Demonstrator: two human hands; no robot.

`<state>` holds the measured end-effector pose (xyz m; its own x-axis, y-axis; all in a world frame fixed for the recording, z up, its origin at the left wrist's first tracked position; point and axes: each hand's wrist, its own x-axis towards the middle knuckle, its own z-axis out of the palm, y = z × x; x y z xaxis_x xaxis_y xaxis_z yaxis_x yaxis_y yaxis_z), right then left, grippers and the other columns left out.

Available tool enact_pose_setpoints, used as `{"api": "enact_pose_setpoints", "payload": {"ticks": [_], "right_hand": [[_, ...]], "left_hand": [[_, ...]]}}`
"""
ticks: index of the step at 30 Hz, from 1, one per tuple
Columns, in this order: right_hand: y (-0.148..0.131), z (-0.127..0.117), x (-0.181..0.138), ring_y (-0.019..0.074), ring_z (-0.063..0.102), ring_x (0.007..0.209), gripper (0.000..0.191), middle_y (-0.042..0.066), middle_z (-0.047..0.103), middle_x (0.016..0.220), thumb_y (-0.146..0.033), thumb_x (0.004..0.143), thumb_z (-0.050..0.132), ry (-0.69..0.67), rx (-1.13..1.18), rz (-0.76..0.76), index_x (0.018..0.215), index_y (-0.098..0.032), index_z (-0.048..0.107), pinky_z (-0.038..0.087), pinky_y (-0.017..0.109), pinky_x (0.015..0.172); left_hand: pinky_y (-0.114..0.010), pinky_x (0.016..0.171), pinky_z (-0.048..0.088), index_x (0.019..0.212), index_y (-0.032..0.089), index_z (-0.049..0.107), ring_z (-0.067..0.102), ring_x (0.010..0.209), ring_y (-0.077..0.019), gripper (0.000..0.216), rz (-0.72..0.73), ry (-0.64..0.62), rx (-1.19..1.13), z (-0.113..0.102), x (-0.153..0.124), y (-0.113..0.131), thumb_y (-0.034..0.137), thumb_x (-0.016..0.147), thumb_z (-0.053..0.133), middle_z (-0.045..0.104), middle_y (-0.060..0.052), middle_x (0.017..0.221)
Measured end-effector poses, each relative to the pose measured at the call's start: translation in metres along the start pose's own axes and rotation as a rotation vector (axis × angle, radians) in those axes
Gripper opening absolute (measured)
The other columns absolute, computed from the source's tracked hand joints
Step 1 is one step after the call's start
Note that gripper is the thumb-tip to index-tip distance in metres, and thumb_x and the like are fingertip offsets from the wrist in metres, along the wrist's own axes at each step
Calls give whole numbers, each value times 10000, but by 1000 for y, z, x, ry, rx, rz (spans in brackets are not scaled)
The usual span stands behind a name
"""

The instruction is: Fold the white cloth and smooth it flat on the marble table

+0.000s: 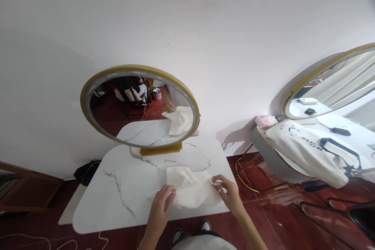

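Note:
A crumpled white cloth (195,189) lies over the front right part of the marble-patterned tabletop (102,199), partly lifted at its sides. My left hand (163,203) pinches its left edge between thumb and fingers. On the other side, my right hand (227,191), with a ring on one finger, grips a bunched corner of the same cloth. Both hands are low over the table near its front edge. Whether the cloth is fabric or a soft paper towel, I cannot tell.
A round gold-framed mirror (140,109) stands at the table's back against the wall. To the right, a second table holds a white printed tote bag (307,148), a pink-white packet (266,121) and a second mirror (334,82). A black bag (87,172) sits at left; cables (26,236) cross the floor.

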<state>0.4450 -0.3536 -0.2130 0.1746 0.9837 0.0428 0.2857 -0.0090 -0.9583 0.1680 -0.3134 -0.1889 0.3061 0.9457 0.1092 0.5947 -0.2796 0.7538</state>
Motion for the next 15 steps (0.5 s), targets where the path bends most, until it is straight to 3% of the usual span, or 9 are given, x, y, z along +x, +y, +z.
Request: {"api": "enact_pose_setpoints", "payload": {"ticks": [4, 7, 15], "right_hand": [[-9, 6, -8, 244, 675, 839, 385, 71, 731, 846, -561, 758, 665, 0, 100, 150, 811, -183, 712, 527, 326, 777], [-20, 12, -15, 251, 677, 835, 456, 76, 737, 833, -624, 724, 692, 106, 205, 194, 796, -176, 738, 533, 319, 751], [-53, 24, -25, 272, 696, 874, 364, 94, 760, 874, -523, 596, 834, 267, 276, 207, 751, -199, 773, 558, 355, 792]], "left_hand": [[-335, 834, 512, 935, 255, 619, 637, 935, -205, 282, 121, -15, 43, -9, -5, -4, 397, 975, 378, 677, -38, 983], [-327, 827, 519, 947, 260, 612, 643, 917, -195, 253, 188, -60, 78, -19, -7, -5, 366, 975, 384, 683, -23, 974], [-348, 865, 501, 866, 237, 581, 638, 841, -172, 192, 216, -236, 88, -39, -19, -23, 350, 950, 452, 666, 9, 872]]}}
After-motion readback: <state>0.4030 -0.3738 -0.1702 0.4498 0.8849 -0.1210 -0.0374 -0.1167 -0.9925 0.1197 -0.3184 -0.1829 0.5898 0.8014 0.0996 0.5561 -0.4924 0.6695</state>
